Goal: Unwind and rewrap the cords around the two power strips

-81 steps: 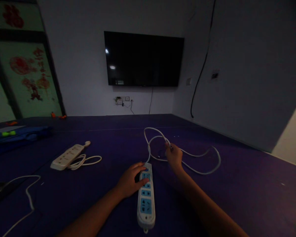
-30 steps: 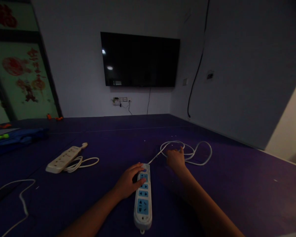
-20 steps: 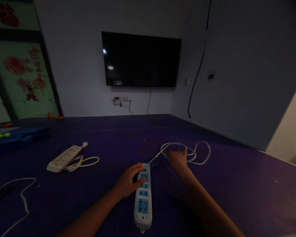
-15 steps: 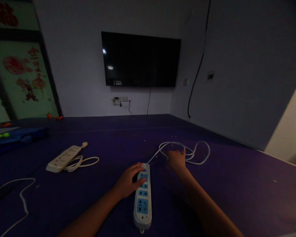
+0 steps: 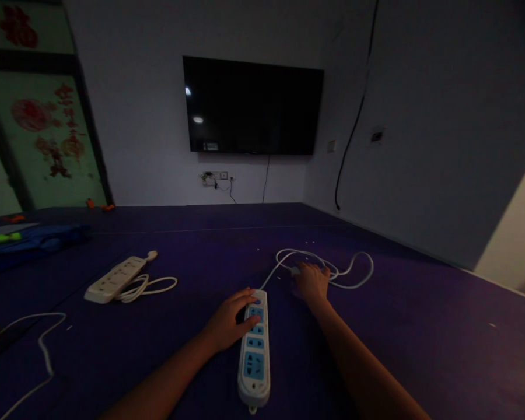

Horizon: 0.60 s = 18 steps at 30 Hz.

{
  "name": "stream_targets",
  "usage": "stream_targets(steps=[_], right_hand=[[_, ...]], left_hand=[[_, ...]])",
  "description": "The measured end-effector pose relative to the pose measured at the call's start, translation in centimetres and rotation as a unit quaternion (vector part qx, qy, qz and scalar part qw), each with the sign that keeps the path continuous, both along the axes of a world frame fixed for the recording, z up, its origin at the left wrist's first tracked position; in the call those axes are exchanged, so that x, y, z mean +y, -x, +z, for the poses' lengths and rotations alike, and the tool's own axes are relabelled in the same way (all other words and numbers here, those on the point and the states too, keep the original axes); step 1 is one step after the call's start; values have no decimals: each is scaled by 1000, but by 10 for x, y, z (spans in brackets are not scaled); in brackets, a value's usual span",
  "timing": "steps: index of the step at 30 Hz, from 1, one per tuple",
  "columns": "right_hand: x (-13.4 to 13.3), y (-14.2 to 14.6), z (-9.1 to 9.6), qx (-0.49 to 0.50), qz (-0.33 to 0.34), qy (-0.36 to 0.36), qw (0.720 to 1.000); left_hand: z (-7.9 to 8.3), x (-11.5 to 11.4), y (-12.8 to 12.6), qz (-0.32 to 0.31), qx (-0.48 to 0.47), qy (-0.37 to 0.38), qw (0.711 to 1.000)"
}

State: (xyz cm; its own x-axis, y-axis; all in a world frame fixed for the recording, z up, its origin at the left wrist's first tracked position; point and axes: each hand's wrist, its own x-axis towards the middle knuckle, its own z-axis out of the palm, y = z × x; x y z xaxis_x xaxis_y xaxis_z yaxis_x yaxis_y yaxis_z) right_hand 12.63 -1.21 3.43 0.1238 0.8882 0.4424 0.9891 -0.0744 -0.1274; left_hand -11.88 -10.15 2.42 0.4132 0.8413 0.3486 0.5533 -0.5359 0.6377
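A white power strip [image 5: 247, 385] with blue sockets lies lengthwise before me on the purple surface. Around its far end my left hand [image 5: 230, 321] is closed, thumb across a socket and fingers near the top. A white cable [image 5: 269, 274] runs from that end into loose loops on the right. My right hand [image 5: 312, 283] is on the loops, fingers curled down over the cable. A small pale piece, perhaps the plug [image 5: 294, 270], pokes out at its left side. The fingertips are partly hidden.
To the left lies a second white power strip [image 5: 118, 279] with its coiled cord [image 5: 146, 287]. Another white cord [image 5: 46, 350] curves at the lower left. Blue cloth [image 5: 52, 238] sits at the far left. A television [image 5: 254, 108] hangs on the wall; a black cable [image 5: 352, 134] dangles at right.
My right hand has lowered and curled more over the cable, and the loops have shifted slightly left. My left hand stays on the power strip. The view has turned slightly.
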Motion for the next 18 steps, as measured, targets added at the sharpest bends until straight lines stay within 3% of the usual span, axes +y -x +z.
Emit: stream_targets(steps=[6, 10, 14, 18], right_hand=[[2, -10, -1, 51, -44, -64, 996], [2, -22, 3, 102, -107, -116, 982], [5, -37, 2, 172, -184, -108, 962], [11, -52, -3, 268, -156, -96, 946]], left_hand=[[0, 0, 0, 4, 1, 1, 1000], [0, -1, 0, 4, 4, 1, 1000], [0, -1, 0, 3, -1, 3, 1000], [-1, 0, 0, 4, -5, 0, 1000]])
